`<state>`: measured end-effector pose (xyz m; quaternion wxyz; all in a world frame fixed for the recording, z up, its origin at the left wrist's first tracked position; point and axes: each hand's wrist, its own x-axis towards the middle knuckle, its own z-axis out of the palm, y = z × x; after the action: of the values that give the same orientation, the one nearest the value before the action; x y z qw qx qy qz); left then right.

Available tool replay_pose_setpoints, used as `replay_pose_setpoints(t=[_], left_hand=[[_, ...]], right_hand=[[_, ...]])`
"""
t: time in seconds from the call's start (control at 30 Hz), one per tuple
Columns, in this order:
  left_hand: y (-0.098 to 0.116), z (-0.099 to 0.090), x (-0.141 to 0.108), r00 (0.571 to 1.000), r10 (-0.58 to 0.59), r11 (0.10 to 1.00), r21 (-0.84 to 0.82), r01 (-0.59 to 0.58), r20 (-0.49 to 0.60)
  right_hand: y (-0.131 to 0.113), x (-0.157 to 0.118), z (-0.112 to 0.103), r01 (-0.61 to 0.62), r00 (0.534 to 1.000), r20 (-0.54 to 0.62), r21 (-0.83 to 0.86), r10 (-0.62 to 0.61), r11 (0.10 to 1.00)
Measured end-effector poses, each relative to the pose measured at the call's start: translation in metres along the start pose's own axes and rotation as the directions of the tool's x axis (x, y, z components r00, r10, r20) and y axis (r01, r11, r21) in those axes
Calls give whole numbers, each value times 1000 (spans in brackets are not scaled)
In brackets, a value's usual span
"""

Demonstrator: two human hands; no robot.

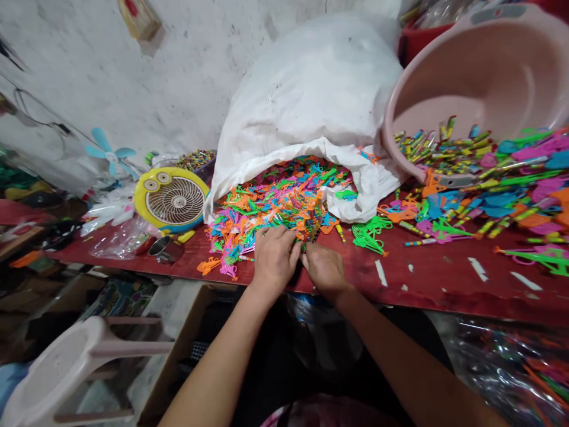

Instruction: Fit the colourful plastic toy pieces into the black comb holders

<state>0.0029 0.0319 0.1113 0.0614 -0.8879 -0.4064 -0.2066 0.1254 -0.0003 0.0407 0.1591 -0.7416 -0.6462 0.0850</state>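
Resting at the front edge of a heap of small multicoloured plastic shapes (271, 204) on a dark red tabletop (444, 284), your left hand (274, 258) and right hand (324, 271) nearly meet, both curled downward with the fingers closed in toward each other. Your left fingertips (290, 238) touch the orange, pink and green pieces, while your right fingers (311, 256) bunch just beside them; whether either hand grips a piece cannot be told from this view. Straight ahead of your fingers, a slumped white woven sack (306, 101) opens onto the heap. Just to their right lies a tangle of bright green plastic shapes (368, 234), and farther right, striped yellow-and-green plastic sticks (438, 151) spread beneath a tilted pale pink plastic basin (478, 89). Well left of your fingers stands a round yellow desk fan (171, 198) with cartoon eyes, near a crumpled clear plastic bag (120, 237) and a small steel mug (165, 249). Below your fingers, past the table's edge, sit an open cardboard box (178, 350) and a white plastic stool (66, 356).
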Motion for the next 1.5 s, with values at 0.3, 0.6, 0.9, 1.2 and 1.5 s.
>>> replay_pose_setpoints(t=[0.3,0.6,0.9,1.2,1.5], left_hand=[[-6,0,9,998,-3,999,32,1,61],[-16,3,9,999,-5,999,33,4,31],[-18,19,1,973,-27,995,-104,3,-228],[-19,21,13,988,-41,992,-126,22,-149],[-25,32,9,981,-91,969,-242,48,-170]], right_hand=[[-7,8,-5,-33,998,59,11,32,999],[21,8,3,66,996,50,211,-78,975],[11,10,3,24,1000,6,143,-25,989],[-6,16,1,33,998,47,38,-35,999],[-6,26,15,4,993,119,5,-5,1000]])
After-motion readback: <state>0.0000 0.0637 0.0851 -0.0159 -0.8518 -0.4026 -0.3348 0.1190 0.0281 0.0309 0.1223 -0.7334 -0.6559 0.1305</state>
